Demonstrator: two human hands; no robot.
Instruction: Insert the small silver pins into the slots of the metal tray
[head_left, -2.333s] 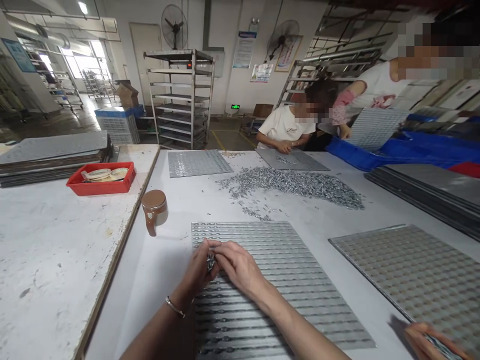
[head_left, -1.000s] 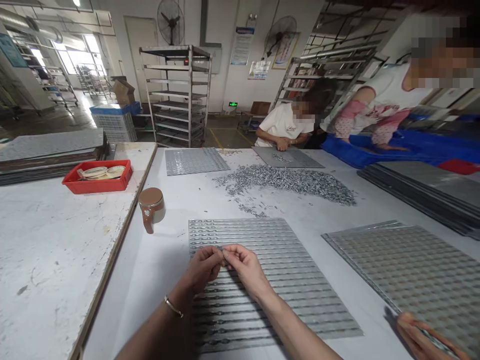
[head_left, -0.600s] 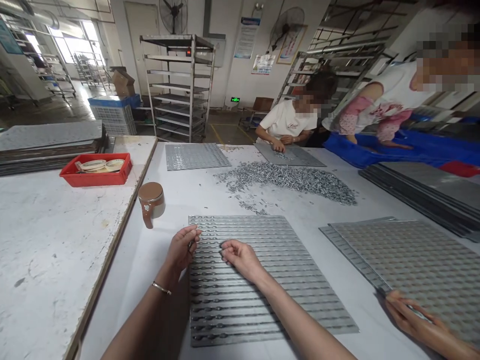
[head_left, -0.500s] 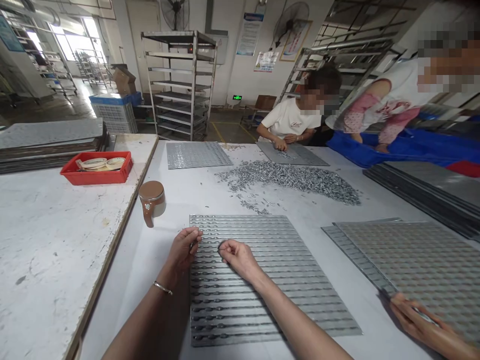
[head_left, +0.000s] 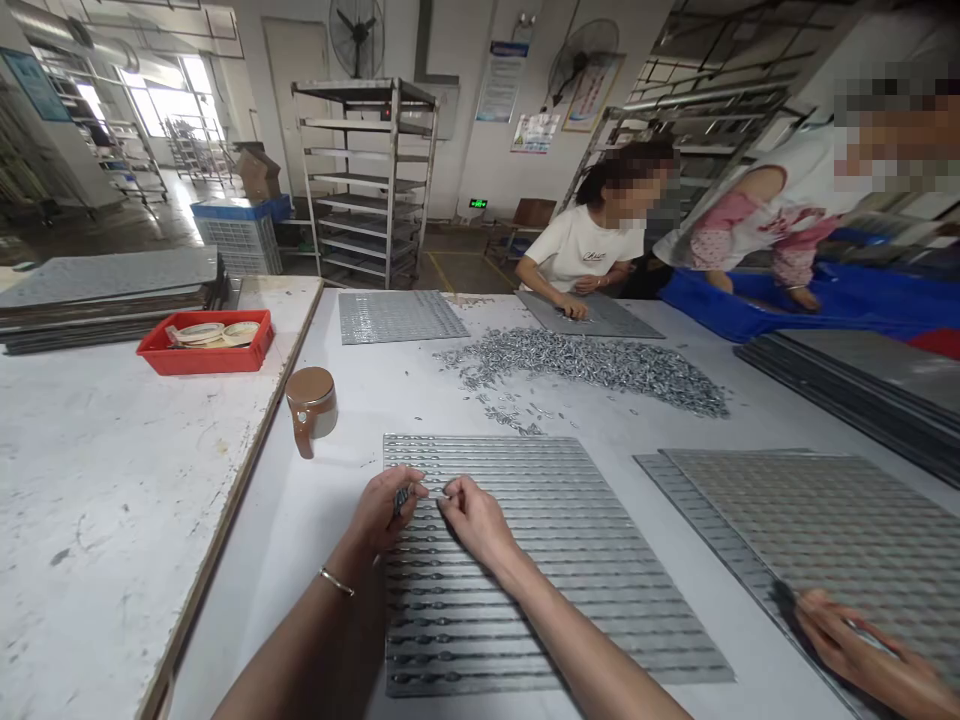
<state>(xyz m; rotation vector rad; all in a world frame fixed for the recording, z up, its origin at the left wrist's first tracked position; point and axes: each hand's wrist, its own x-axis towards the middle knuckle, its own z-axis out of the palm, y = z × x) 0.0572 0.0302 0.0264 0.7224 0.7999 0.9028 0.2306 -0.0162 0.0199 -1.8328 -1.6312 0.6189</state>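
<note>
A grey grooved board [head_left: 570,560] lies flat in front of me, with small shiny almond-shaped metal pieces set along the grooves in columns near its left edge. Over that edge, my left hand [head_left: 385,510] is closed, with several of these grey metal pieces [head_left: 403,497] showing in its curled fingers. My right hand [head_left: 478,522] pinches just to its right, thumb and forefinger together at the board's surface. A small grey piece seems to be at its fingertips, partly hidden. The two hands' fingertips are close together but apart.
Beyond the board spreads a heap of loose metal pieces [head_left: 600,362]. A brown-lidded mug [head_left: 312,402] and a red tray [head_left: 202,358] stand left. At right, another person's hand [head_left: 862,640] holds a brush-like tool over a patterned board [head_left: 810,510]. Two co-workers are at the far side.
My left hand has moved right, closer to my right hand, and the pieces in it show more clearly. The right hand stays pinched near the same spot. The view has shifted slightly.
</note>
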